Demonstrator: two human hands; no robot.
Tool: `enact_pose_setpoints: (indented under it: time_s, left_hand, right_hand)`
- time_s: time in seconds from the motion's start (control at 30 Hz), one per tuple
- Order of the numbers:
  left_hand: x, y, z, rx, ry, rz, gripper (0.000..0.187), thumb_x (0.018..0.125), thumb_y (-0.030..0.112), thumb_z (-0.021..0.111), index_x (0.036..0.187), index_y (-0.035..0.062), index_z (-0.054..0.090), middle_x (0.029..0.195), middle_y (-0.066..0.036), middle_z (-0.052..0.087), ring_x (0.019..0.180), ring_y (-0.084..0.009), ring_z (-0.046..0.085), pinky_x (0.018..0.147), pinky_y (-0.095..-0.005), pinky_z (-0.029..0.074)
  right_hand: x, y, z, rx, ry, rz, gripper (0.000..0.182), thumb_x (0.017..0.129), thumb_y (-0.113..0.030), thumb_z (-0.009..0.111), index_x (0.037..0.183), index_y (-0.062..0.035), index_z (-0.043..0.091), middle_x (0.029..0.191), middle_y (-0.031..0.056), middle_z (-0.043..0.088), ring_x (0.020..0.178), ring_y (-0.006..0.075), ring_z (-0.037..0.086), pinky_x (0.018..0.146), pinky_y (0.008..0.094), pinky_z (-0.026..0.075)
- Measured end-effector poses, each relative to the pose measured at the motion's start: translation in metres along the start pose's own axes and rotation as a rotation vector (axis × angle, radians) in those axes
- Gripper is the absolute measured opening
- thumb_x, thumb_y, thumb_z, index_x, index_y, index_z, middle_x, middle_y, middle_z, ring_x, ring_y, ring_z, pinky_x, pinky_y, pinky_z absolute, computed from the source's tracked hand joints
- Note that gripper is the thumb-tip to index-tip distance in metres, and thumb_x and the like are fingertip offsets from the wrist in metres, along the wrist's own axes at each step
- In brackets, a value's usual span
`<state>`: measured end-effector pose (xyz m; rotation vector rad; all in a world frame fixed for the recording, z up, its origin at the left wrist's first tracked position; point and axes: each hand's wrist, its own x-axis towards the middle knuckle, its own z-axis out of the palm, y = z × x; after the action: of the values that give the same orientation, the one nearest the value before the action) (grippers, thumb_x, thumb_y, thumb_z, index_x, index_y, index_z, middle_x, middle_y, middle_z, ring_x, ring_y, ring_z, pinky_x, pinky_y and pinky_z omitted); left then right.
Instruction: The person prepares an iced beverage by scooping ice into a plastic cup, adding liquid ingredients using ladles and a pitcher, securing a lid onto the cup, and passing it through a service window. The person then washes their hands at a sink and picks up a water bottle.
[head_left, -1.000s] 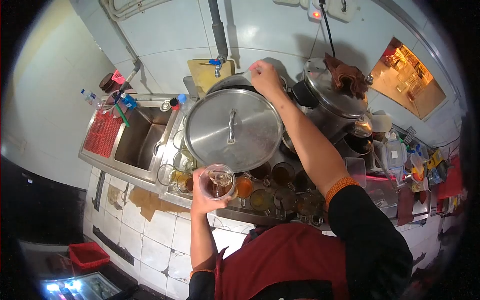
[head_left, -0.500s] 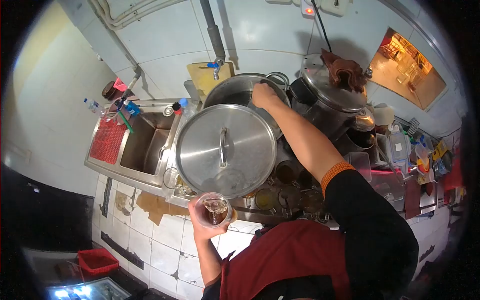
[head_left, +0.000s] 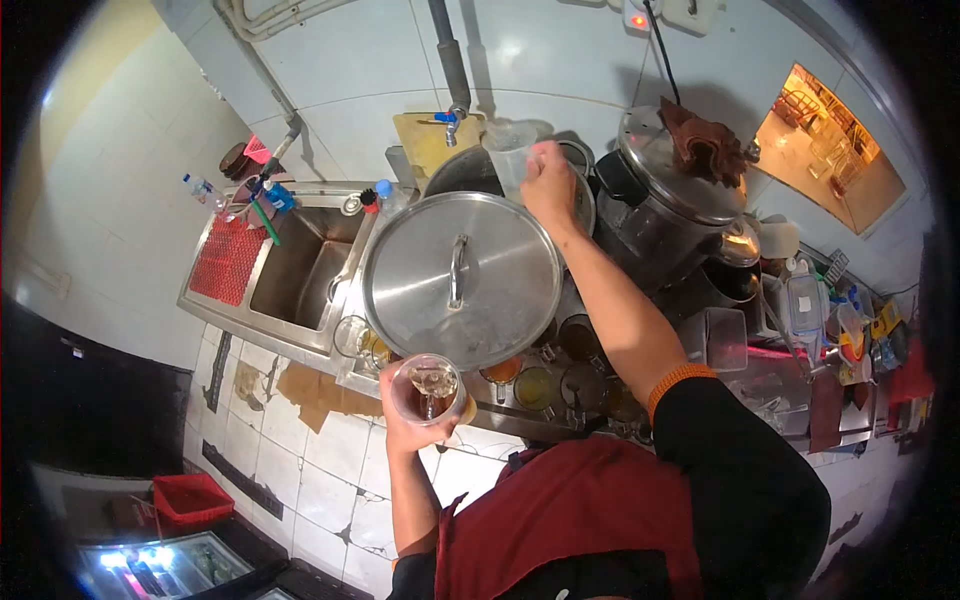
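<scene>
The cup (head_left: 428, 388) is in the left hand (head_left: 405, 415), whose fingers are wrapped around its side; it is clear, roughly upright, and has brown liquid with what looks like ice in it. It hangs just off the near edge of the lid (head_left: 462, 285), on the person's side of the counter. The right hand (head_left: 549, 187) is closed on a clear jug (head_left: 508, 152) (its contents are too faint to make out), up over the far part of the pot (head_left: 460, 172). The broad steel lid lies over the near part of that pot, its handle (head_left: 457, 272) upward, leaving the far part open. Glass mugs (head_left: 535, 388) stand on the counter close to the lid's near edge, some with yellow, orange or dark liquid. Behind the pot are a yellow board (head_left: 428, 143) and a tap (head_left: 452, 127) with a blue handle. To the right, a cooker (head_left: 652, 225) bears a crumpled brown cloth (head_left: 698, 143) on its top, and a clear box (head_left: 722, 338) sits nearer the person. To the left is the sink (head_left: 305, 268), with a red mat (head_left: 228, 262) beside its basin and bottles (head_left: 205, 191) near its far edge. Low on the left is a red basket (head_left: 190, 499).
</scene>
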<state>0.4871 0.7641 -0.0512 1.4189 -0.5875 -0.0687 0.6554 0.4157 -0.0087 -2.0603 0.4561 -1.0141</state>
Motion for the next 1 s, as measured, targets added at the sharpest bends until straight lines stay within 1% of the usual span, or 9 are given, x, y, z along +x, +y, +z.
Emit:
enact_pose_setpoints:
  time_s: [0.07, 0.2, 0.3, 0.37, 0.4, 0.47, 0.5, 0.77, 1.0]
  left_hand:
    - [0.009, -0.008, 0.002, -0.034, 0.013, -0.002, 0.098, 0.053, 0.026, 0.093, 0.125, 0.0045, 0.032, 0.12, -0.016, 0.053, 0.106, -0.0244, 0.058, 0.093, -0.0398, 0.05]
    - [0.033, -0.015, 0.01, 0.033, -0.012, -0.008, 0.094, 0.055, 0.023, 0.092, 0.125, 0.0043, 0.031, 0.12, -0.016, 0.052, 0.107, -0.0246, 0.058, 0.093, -0.0396, 0.05]
    - [0.053, -0.018, 0.015, 0.03, -0.055, 0.006, 0.09, 0.056, 0.02, 0.091, 0.123, 0.0035, 0.032, 0.121, -0.015, 0.052, 0.108, -0.0244, 0.057, 0.092, -0.0396, 0.05]
    - [0.064, -0.017, 0.019, 0.063, -0.049, -0.003, 0.084, 0.055, 0.012, 0.085, 0.122, 0.0031, 0.034, 0.121, -0.014, 0.052, 0.108, -0.0243, 0.058, 0.092, -0.0395, 0.05]
    - [0.068, -0.017, 0.022, 0.064, -0.047, -0.009, 0.084, 0.055, 0.012, 0.085, 0.122, 0.0031, 0.034, 0.121, -0.014, 0.052, 0.108, -0.0243, 0.058, 0.092, -0.0395, 0.05]
    - [0.077, -0.016, 0.029, 0.068, 0.0, -0.031, 0.081, 0.055, 0.009, 0.081, 0.122, 0.0032, 0.035, 0.121, -0.014, 0.053, 0.108, -0.0245, 0.058, 0.092, -0.0397, 0.05]
    - [0.082, -0.017, 0.03, 0.119, -0.003, 0.032, 0.08, 0.057, 0.009, 0.081, 0.123, 0.0034, 0.035, 0.119, -0.014, 0.053, 0.107, -0.0236, 0.057, 0.092, -0.0384, 0.049]
    - [0.094, -0.02, 0.049, 0.214, 0.172, 0.023, 0.081, 0.06, 0.011, 0.082, 0.124, 0.0025, 0.034, 0.112, -0.012, 0.049, 0.103, -0.0211, 0.055, 0.091, -0.0352, 0.047]
    - [0.085, 0.056, 0.105, 0.211, 0.065, 0.064, 0.084, 0.058, 0.012, 0.085, 0.124, 0.003, 0.033, 0.112, -0.012, 0.05, 0.102, -0.0202, 0.056, 0.089, -0.0338, 0.049]
  right_hand:
    - [-0.002, -0.017, -0.015, 0.04, 0.168, -0.175, 0.021, 0.087, -0.005, 0.061, 0.108, -0.0023, 0.057, 0.089, 0.0182, 0.067, 0.082, 0.037, 0.066, 0.075, 0.0423, 0.051]
    - [-0.015, -0.071, -0.069, 0.16, 0.11, -0.093, 0.019, 0.087, -0.002, 0.059, 0.106, -0.0012, 0.057, 0.095, 0.0225, 0.067, 0.091, 0.0419, 0.064, 0.077, 0.0459, 0.051]
    - [-0.024, -0.088, -0.101, 0.217, 0.072, -0.117, 0.02, 0.087, -0.003, 0.061, 0.107, -0.0007, 0.057, 0.09, 0.0201, 0.067, 0.083, 0.0353, 0.067, 0.072, 0.0403, 0.052]
    - [-0.026, -0.086, -0.12, 0.356, -0.004, -0.137, 0.018, 0.089, -0.003, 0.061, 0.106, -0.0001, 0.058, 0.086, 0.0149, 0.068, 0.076, 0.0222, 0.068, 0.069, 0.0318, 0.051]
    - [-0.028, -0.088, -0.131, 0.356, -0.009, -0.133, 0.018, 0.089, -0.003, 0.061, 0.106, -0.0001, 0.058, 0.086, 0.0149, 0.068, 0.076, 0.0222, 0.068, 0.069, 0.0318, 0.051]
    - [-0.034, -0.096, -0.158, 0.501, -0.13, -0.102, 0.017, 0.09, -0.001, 0.06, 0.106, 0.001, 0.059, 0.084, 0.01, 0.068, 0.074, 0.0117, 0.063, 0.068, 0.0264, 0.05]
    - [-0.037, -0.099, -0.175, 0.456, -0.178, -0.16, 0.016, 0.091, 0.001, 0.057, 0.107, 0.002, 0.058, 0.086, 0.0081, 0.068, 0.076, 0.0098, 0.062, 0.069, 0.0246, 0.049]
    - [-0.065, -0.12, -0.286, 0.452, -0.329, -0.15, 0.014, 0.094, -0.001, 0.053, 0.108, 0.0013, 0.056, 0.091, 0.0039, 0.063, 0.086, 0.0084, 0.061, 0.08, 0.0233, 0.05]
    - [-0.089, -0.11, -0.36, 0.357, -0.213, -0.1, 0.01, 0.095, 0.0, 0.055, 0.105, 0.0016, 0.058, 0.092, 0.0037, 0.062, 0.085, 0.0088, 0.061, 0.079, 0.0235, 0.05]
